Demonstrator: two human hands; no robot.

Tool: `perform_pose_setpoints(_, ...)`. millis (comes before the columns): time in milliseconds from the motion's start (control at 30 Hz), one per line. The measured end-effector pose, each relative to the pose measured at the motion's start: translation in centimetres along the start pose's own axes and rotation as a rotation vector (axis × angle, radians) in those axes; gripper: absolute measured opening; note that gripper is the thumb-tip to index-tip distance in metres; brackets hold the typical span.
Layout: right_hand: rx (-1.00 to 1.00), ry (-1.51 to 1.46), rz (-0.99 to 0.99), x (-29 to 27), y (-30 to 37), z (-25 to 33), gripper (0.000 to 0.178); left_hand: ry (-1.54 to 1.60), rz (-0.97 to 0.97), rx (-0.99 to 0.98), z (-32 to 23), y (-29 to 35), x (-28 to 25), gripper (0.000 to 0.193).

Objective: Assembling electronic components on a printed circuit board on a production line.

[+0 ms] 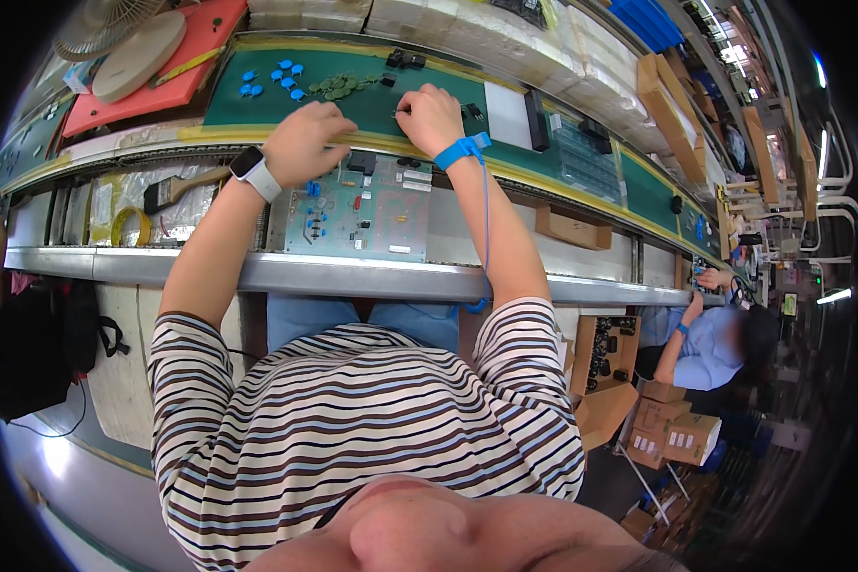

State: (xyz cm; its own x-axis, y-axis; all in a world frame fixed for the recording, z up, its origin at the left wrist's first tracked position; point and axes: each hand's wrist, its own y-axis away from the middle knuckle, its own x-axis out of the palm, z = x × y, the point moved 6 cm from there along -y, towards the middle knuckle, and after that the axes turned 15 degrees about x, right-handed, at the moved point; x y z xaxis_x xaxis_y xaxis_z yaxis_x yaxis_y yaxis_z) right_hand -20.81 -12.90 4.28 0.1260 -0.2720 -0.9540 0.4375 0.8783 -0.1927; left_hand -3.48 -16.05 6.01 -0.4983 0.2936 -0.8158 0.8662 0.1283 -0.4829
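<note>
My left hand [305,143], with a watch on its wrist, hovers over the upper left edge of a circuit board [400,210]. Its fingers and thumb are apart with nothing seen between them. My right hand [431,119] is over the green work surface, fingers curled into a pinch; something tiny may be at the tips, too small to name. A blue wrist strap [462,151] with a cord circles that wrist. Blue disc components [284,74] and green disc components [338,88] lie beyond the hands, and black parts [405,59] sit farther back.
A brush [186,188] and a yellow tape roll [131,227] lie left of the board. On the right are a clear tray [582,157] and a cardboard box [572,227]. A metal rail [372,277] runs along the front. Another person [710,343] works at far right.
</note>
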Motion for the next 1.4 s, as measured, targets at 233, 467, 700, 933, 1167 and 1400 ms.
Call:
perform_pose_setpoints(233,-0.090,-0.423,0.054,-3.2,3.2,4.0,0.014,-0.262,-0.134,-0.105,3.3,1.1,-1.8,0.022)
perform_pose_setpoints(467,-0.589,-0.524,0.251,-1.2,9.9,10.5,0.012,-0.363,-0.153,-0.138,4.6,1.6,-1.4,0.021)
perform_pose_setpoints(700,-0.647,-0.408,0.205,-0.1,9.9,10.6,0.007,-0.357,-0.180,-0.128,4.0,1.5,-1.7,0.021)
perform_pose_setpoints(933,-0.664,-0.329,0.158,-0.3,10.3,11.0,0.005,-0.320,-0.102,-0.181,3.9,1.4,-1.7,0.025)
perform_pose_setpoints(1167,-0.690,-0.303,0.133,-0.3,10.5,10.9,0.004,-0.337,-0.121,-0.147,3.7,1.3,-1.7,0.025)
perform_pose_setpoints(1400,-0.681,-0.309,0.131,-0.3,10.6,10.8,0.008,-0.342,-0.121,-0.162,4.0,1.5,-1.5,0.024)
